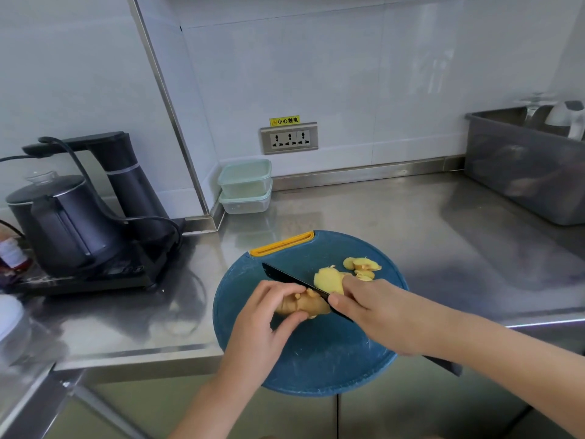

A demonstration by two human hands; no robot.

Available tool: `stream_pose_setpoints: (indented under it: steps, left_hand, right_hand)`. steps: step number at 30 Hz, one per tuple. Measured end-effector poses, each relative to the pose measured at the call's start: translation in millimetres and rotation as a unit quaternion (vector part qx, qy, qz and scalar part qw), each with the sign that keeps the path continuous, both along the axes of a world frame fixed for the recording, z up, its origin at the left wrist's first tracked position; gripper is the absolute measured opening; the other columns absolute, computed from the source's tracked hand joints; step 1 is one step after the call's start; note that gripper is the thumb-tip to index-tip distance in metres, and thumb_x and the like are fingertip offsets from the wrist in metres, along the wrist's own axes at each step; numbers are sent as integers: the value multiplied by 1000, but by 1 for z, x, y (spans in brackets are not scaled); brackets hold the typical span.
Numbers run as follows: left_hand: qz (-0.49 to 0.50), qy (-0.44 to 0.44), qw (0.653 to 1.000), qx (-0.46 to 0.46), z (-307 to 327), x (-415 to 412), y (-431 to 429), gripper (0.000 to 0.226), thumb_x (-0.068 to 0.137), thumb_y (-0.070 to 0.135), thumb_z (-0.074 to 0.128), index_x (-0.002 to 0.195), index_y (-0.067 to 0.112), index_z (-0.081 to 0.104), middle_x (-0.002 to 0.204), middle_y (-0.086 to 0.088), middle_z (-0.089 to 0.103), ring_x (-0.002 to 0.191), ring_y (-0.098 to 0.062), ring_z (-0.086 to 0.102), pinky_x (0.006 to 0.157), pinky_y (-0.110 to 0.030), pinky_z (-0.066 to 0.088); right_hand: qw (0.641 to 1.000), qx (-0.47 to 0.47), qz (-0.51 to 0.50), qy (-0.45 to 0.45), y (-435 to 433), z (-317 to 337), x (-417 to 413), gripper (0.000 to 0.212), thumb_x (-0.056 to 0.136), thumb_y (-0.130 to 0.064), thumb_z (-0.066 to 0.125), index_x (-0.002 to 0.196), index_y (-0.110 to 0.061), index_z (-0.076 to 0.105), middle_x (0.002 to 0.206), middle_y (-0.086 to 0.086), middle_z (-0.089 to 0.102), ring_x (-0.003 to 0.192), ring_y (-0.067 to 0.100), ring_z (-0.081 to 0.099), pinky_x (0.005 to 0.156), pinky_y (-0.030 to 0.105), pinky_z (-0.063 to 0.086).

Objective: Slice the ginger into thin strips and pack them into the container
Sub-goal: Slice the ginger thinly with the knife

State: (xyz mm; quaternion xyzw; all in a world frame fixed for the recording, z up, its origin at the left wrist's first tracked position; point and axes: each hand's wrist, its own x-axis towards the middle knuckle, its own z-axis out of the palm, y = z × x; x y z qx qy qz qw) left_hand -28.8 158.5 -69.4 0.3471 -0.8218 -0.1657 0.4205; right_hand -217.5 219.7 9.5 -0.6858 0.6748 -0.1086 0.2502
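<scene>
Mid-slicing, judging by the rounds cut and the root left. Gripping the ginger (304, 307) with the left hand (266, 315), fingers curled over the top and thumb on the near side, pinning it flat near the middle of the blue cutting board (316, 359). Clasping the knife (294, 278) in the right hand (370, 315), closed round the handle. Black blade lying tip at 10 o'clock, handle at 4 o'clock, edge down at the ginger's right end, just beside the left hand's grip.

Cut so far: pale yellow slices (362, 266) piled at the board's 1 o'clock, touching and overlapping, plus one large slice right behind the blade. Rounds only, no thin strips yet.

Two containers (245, 185), stacked, lids on, at 11 o'clock from the board, in the wall corner on the steel counter (411, 223), well apart from the board. Nothing packed yet.

Handling, as a judgement:
- Firm, fibrous, knobbly, light. Likely to rock on its bumps, so best held on the uncut bulk away from the blade with fingertips tucked back.
- Cut faces probably damp and a bit slippery.
- Slices thin, snappable, prone to sticking to the blade. Better stacked flat before cutting into strips.

Risks:
- Shrinking stub, so fingers close to the edge.
- Board overhanging the counter front at its 6 o'clock side, so might tip under hard pressure.

Elsewhere: black kettle (60, 223) at 9 o'clock, wall socket (288, 137) at 12, grey bin (522, 172) at 2 o'clock.
</scene>
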Motion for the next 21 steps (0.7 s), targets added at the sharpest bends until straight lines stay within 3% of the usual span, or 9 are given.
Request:
stream_pose_setpoints:
  steps: [3,9,14,21]
  left_hand:
    - [-20,-1,1000,-13,0,-2,-2,31,81,13,71,109,27,64,103,16,53,98,-1,55,84,-7,39]
    - [-9,9,1000,3,-3,0,-5,27,82,24,67,108,32,62,100,21,51,95,-2,55,81,-7,40]
    - [-4,-4,1000,3,-5,-1,-4,25,84,30,64,107,37,59,102,23,52,98,-1,54,83,-7,39]
    - [9,-10,1000,5,-5,-1,-4,28,83,30,67,107,40,56,99,23,52,95,-1,54,80,-8,40]
  right_hand:
    - [999,25,-1,-29,1,0,-2,32,102,-43,29,87,-17,40,63,-2,40,34,2,43,35,16,31]
    - [988,55,-30,-141,6,18,-8,34,103,-37,31,90,-6,38,42,-7,30,26,8,26,34,25,26]
    - [988,38,-22,-146,7,28,-17,39,102,-39,33,98,-1,38,61,11,33,28,10,26,35,24,28]
    - [989,24,-11,-144,6,26,-19,40,101,-43,32,95,-4,39,62,11,40,30,14,29,36,25,30]
